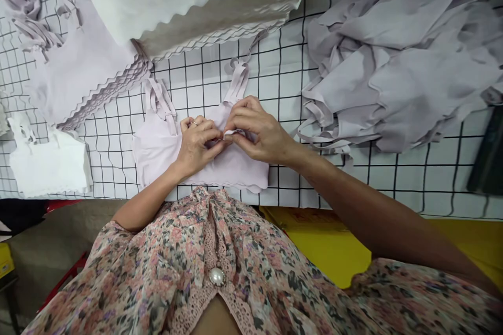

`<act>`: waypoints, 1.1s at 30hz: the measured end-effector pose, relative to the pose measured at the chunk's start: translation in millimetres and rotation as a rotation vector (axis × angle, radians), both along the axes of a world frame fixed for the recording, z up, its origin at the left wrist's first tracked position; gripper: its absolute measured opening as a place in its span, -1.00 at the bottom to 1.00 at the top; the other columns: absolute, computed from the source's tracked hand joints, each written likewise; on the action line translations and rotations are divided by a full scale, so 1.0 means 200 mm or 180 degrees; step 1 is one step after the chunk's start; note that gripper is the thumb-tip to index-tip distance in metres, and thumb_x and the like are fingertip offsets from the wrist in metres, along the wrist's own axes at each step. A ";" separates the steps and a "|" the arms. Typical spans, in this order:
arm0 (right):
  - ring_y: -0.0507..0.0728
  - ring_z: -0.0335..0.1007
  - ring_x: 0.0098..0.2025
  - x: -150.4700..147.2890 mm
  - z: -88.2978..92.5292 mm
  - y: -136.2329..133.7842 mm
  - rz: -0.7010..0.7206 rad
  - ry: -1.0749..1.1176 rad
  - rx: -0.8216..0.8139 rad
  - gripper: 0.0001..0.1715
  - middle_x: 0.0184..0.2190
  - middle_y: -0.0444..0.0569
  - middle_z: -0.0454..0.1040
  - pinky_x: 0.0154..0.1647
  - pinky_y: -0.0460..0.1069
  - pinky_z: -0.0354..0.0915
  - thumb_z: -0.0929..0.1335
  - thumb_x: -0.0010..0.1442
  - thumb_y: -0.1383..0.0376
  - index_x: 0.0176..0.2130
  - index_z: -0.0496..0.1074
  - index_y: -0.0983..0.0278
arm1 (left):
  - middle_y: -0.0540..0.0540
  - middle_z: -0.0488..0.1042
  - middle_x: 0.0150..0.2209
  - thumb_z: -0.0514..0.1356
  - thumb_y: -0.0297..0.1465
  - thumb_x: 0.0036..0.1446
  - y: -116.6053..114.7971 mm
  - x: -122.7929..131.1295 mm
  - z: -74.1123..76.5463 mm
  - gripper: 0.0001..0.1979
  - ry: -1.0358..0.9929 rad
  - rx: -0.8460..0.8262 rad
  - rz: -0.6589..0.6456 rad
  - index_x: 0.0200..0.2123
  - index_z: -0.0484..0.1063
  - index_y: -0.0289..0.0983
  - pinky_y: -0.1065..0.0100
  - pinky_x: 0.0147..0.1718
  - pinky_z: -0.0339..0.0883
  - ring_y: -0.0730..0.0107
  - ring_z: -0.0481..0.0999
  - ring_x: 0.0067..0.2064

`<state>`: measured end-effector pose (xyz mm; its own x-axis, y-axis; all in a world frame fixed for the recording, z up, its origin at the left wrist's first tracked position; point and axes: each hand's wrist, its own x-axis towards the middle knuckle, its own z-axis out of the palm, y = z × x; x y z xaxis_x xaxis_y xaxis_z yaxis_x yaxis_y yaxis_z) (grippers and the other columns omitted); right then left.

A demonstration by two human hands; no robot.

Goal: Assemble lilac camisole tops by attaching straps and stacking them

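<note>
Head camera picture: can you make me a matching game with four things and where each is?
Things:
1. pale lilac fabric top with straps
2. small white fabric top
3. crumpled heap of pale lilac garments
4. round pearly button

Places:
A. right side of the picture
B. on the flowered blouse
C. under the left hand and right hand
D. far left on the grid-lined white tablecloth

Pairs: 1-C, 2-D, 3-A, 4-B

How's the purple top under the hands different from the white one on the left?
The lilac top is pale purple; the white top is white. The left hand and right hand are at the lilac top; neither touches the white top. The lilac top lies mid-picture, the white top far left. Both have straps and lie on checked cloth.
</note>
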<state>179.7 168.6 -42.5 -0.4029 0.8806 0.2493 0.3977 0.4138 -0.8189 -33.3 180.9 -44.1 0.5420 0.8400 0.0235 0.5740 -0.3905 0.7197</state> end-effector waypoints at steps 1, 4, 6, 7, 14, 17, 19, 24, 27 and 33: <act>0.28 0.33 -0.04 -0.01 0.00 -0.01 -0.0025 0.0041 -0.0022 -0.89 -0.35 -0.01 0.47 0.08 0.30 0.32 0.36 0.29 0.36 -0.29 0.48 0.16 | 0.00 0.50 -0.39 0.33 -0.22 0.32 0.00 0.00 0.00 -0.75 0.0012 -0.0044 0.0002 -0.41 0.56 -0.16 0.06 0.11 0.02 0.22 0.39 -0.18; 0.28 0.35 -0.04 -0.01 -0.01 -0.01 -0.0144 0.0063 -0.0093 -0.88 -0.34 -0.01 0.49 0.07 0.29 0.36 0.37 0.29 0.36 -0.28 0.50 0.15 | 0.00 0.50 -0.39 0.33 -0.24 0.32 0.00 0.01 0.01 -0.75 -0.0007 -0.0171 0.0020 -0.42 0.53 -0.17 0.06 0.13 0.02 0.23 0.38 -0.19; 0.26 0.36 -0.05 0.02 -0.01 0.01 -0.0101 0.0025 -0.0140 -0.88 -0.33 -0.01 0.50 0.06 0.27 0.38 0.38 0.29 0.34 -0.27 0.53 0.14 | 0.00 0.50 -0.39 0.34 -0.25 0.31 0.01 0.01 0.01 -0.75 -0.0016 -0.0215 0.0015 -0.43 0.53 -0.18 0.05 0.13 0.01 0.23 0.38 -0.19; 0.26 0.37 -0.06 0.04 0.00 0.03 -0.0023 -0.0008 -0.0167 -0.89 -0.33 -0.01 0.50 0.07 0.27 0.38 0.40 0.29 0.33 -0.25 0.55 0.13 | 0.00 0.50 -0.39 0.35 -0.25 0.30 0.01 0.01 0.01 -0.75 -0.0004 -0.0230 0.0011 -0.43 0.53 -0.18 0.05 0.13 0.01 0.23 0.38 -0.19; 0.35 0.41 0.04 0.18 0.13 0.27 0.0302 -0.0747 0.0240 -0.82 -0.36 -0.02 0.55 0.36 0.58 -0.01 0.38 0.36 0.32 -0.19 0.63 0.12 | -0.02 0.56 -0.35 0.43 -0.17 0.23 0.02 0.01 0.00 -0.76 0.0129 -0.0237 0.0011 -0.39 0.59 -0.17 0.06 0.09 0.05 0.20 0.39 -0.17; 0.37 0.39 0.09 0.18 0.15 0.37 -0.0092 -0.0798 0.0589 -0.76 -0.26 0.03 0.60 0.36 0.57 -0.03 0.37 0.40 0.29 -0.29 0.61 0.14 | -0.03 0.55 -0.36 0.42 -0.15 0.26 0.02 0.00 -0.01 -0.75 0.0120 -0.0220 -0.0021 -0.38 0.60 -0.16 0.07 0.09 0.05 0.19 0.40 -0.14; 0.36 0.39 0.09 0.16 0.13 0.41 -0.0366 -0.0743 0.0642 -0.78 -0.22 0.06 0.59 0.33 0.51 0.07 0.39 0.41 0.23 -0.29 0.61 0.13 | -0.03 0.54 -0.37 0.42 -0.16 0.27 0.02 0.00 -0.01 -0.75 0.0104 -0.0210 -0.0044 -0.39 0.61 -0.17 0.06 0.09 0.04 0.18 0.40 -0.13; 0.42 0.41 0.09 0.12 0.05 0.48 -0.0866 -0.0638 0.0649 -0.83 -0.28 0.05 0.52 0.31 0.54 0.14 0.40 0.40 0.19 -0.23 0.62 0.08 | -0.03 0.55 -0.37 0.43 -0.19 0.27 0.02 0.00 -0.01 -0.76 0.0099 -0.0258 -0.0068 -0.38 0.61 -0.18 0.06 0.10 0.03 0.20 0.41 -0.14; 0.46 0.41 0.13 0.11 0.01 0.50 -0.1032 -0.0508 0.0545 -0.91 -0.33 0.03 0.52 0.38 0.62 -0.01 0.45 0.35 0.21 -0.23 0.61 0.10 | -0.02 0.56 -0.36 0.43 -0.23 0.26 0.02 0.00 0.00 -0.78 0.0108 -0.0312 -0.0056 -0.38 0.60 -0.19 0.05 0.10 0.03 0.23 0.42 -0.18; 0.34 0.46 -0.08 0.06 -0.12 0.52 -0.1358 -0.0448 0.0656 -0.84 -0.39 -0.04 0.58 0.45 0.65 -0.15 0.42 0.35 0.25 -0.31 0.59 0.12 | -0.03 0.58 -0.34 0.45 -0.27 0.25 0.01 0.01 0.00 -0.82 0.0178 -0.0273 0.0025 -0.36 0.61 -0.19 0.05 0.10 0.04 0.21 0.43 -0.16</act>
<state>190.8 271.8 -66.1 -0.0593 0.9125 0.4048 0.6678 0.3377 -0.6634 -31.8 183.4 -44.4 0.5338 0.8419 -0.0789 0.6170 -0.3240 0.7171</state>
